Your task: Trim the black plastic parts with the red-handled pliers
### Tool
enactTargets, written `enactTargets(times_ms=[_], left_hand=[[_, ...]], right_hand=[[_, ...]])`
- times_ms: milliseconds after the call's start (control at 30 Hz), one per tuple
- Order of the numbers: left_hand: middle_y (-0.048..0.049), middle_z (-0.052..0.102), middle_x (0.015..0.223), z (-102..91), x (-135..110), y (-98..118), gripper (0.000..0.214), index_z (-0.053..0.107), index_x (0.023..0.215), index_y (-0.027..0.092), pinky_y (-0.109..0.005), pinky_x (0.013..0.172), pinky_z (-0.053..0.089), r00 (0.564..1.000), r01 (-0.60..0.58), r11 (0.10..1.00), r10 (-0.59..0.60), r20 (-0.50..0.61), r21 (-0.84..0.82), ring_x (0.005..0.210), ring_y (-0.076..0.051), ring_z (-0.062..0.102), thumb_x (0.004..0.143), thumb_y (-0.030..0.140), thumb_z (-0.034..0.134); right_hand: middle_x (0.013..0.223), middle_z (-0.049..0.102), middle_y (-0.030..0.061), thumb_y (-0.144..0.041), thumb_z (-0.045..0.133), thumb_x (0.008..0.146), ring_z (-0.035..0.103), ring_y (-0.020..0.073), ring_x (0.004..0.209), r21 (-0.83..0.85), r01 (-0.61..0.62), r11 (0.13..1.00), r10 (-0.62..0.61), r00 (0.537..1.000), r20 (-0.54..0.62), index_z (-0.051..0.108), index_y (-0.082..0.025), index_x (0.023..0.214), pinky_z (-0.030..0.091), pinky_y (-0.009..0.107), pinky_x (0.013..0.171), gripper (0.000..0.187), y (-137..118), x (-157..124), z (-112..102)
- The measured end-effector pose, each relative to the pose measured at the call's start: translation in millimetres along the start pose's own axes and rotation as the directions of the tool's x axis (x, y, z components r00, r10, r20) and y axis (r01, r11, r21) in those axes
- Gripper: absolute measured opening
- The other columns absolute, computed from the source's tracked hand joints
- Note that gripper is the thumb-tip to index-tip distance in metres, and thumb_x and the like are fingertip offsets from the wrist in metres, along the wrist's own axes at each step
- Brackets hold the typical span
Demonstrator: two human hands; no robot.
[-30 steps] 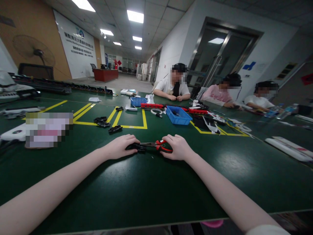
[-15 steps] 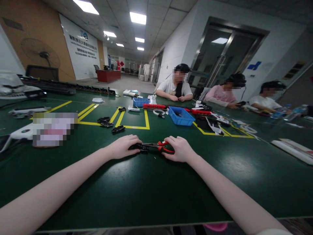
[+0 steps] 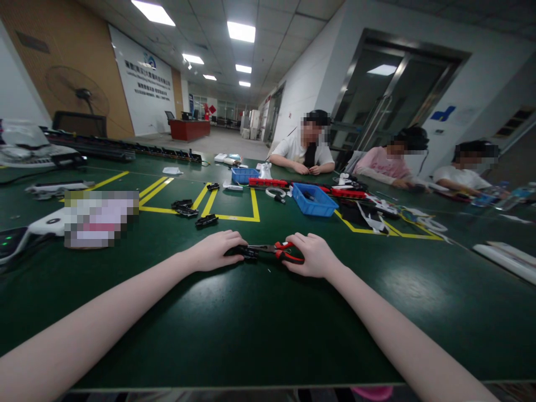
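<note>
Head view, left hand (image 3: pixel 218 250): bent at the thumb and fingers, pinching a small black part (image 3: pixel 252 254) and partly covering its left end.
Right hand (image 3: pixel 313 255): curled around the pliers (image 3: pixel 288 254), holding the red-and-black handles a little apart.
Pliers: lying crosswise between both hands, pointing left with the jaws at the black part; cannot tell whether clamped on it.
Black part: well in from the near edge of the green table (image 3: pixel 259 335), about midway between left and right edges; cannot tell whether touching the tabletop.
Green table: marked with yellow tape (image 3: pixel 256 206) beyond the hands; scattered with black pieces (image 3: pixel 184 207) past the left hand; bearing a blue bin (image 3: pixel 314 205) past the right hand, a smaller blue tray (image 3: pixel 245 175) nearer the far edge, and a long white object (image 3: pixel 506 262) by the right edge.
Room: lit by ceiling panels (image 3: pixel 242 32), with three people (image 3: pixel 299 156) seated along the far edge toward the right, a fan (image 3: pixel 86 95) and a red desk (image 3: pixel 190 129) beyond.
</note>
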State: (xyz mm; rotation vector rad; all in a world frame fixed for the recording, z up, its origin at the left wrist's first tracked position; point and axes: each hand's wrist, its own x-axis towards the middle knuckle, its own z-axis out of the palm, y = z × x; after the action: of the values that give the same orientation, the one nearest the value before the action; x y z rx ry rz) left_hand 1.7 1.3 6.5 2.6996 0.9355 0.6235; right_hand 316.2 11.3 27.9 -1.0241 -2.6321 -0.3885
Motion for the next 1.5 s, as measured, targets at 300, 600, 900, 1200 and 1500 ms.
enactTargets(times_ms=[300, 600, 900, 1200, 1500], left_hand=[[-0.0075, 0.062, 0.11, 2.1, 0, -3, 0.031, 0.056, 0.121, 0.02, -0.035, 0.087, 0.049, 1.0, -0.025, 0.999, 0.025, 0.003, 0.041, 0.099, -0.022, 0.059, 0.094, 0.033, 0.056], [-0.0069, 0.062, 0.111, 1.8, -1, -3, 0.029, 0.057, 0.12, 0.02, -0.034, 0.087, 0.049, 1.0, -0.01, 1.0, 0.01, 0.007, 0.025, 0.099, -0.021, 0.059, 0.093, 0.032, 0.057], [-0.0074, 0.062, 0.111, -0.9, -1, 1, 0.031, 0.057, 0.123, 0.02, -0.035, 0.088, 0.049, 1.0, -0.003, 0.999, 0.002, 0.012, 0.032, 0.101, -0.022, 0.059, 0.094, 0.032, 0.056], [-0.0075, 0.062, 0.11, -0.3, 0, 0, 0.03, 0.057, 0.122, 0.02, -0.035, 0.087, 0.049, 1.0, -0.013, 0.999, 0.013, 0.012, 0.041, 0.1, -0.022, 0.06, 0.094, 0.032, 0.056], [-0.0078, 0.062, 0.111, -1.0, -1, 0, 0.031, 0.057, 0.123, 0.02, -0.034, 0.088, 0.049, 1.0, 0.002, 1.0, -0.002, 0.013, 0.021, 0.101, -0.022, 0.059, 0.094, 0.032, 0.056]], right_hand=[[0.098, 0.069, 0.0079, -0.05, 0.063, 0.078, 0.061, 0.0192, 0.073, 0.006, 0.0, 1.0, 0.0, 1.0, 0.012, 0.059, -0.018, 0.104, 0.041, 0.033, 0.07, 0.041, 0, 1, -2], [0.098, 0.069, 0.008, -0.049, 0.063, 0.079, 0.06, 0.0185, 0.072, 0.003, -0.013, 1.0, 0.013, 1.0, 0.006, 0.06, -0.017, 0.104, 0.04, 0.033, 0.07, 0.041, -8, 0, -2], [0.098, 0.069, 0.0092, -0.05, 0.062, 0.079, 0.061, 0.0197, 0.076, 0.001, -0.003, 1.0, 0.003, 1.0, 0.007, 0.06, -0.017, 0.105, 0.039, 0.033, 0.071, 0.042, -3, 0, -4], [0.098, 0.069, 0.0087, -0.05, 0.063, 0.078, 0.061, 0.0195, 0.074, -0.017, -0.007, 1.0, 0.007, 1.0, 0.004, 0.06, -0.017, 0.104, 0.039, 0.033, 0.071, 0.043, -3, -1, -2], [0.098, 0.069, 0.0088, -0.051, 0.061, 0.079, 0.06, 0.0189, 0.072, -0.033, -0.024, 0.999, 0.023, 1.0, -0.008, 0.06, -0.016, 0.104, 0.037, 0.032, 0.07, 0.043, -11, -1, -1]])
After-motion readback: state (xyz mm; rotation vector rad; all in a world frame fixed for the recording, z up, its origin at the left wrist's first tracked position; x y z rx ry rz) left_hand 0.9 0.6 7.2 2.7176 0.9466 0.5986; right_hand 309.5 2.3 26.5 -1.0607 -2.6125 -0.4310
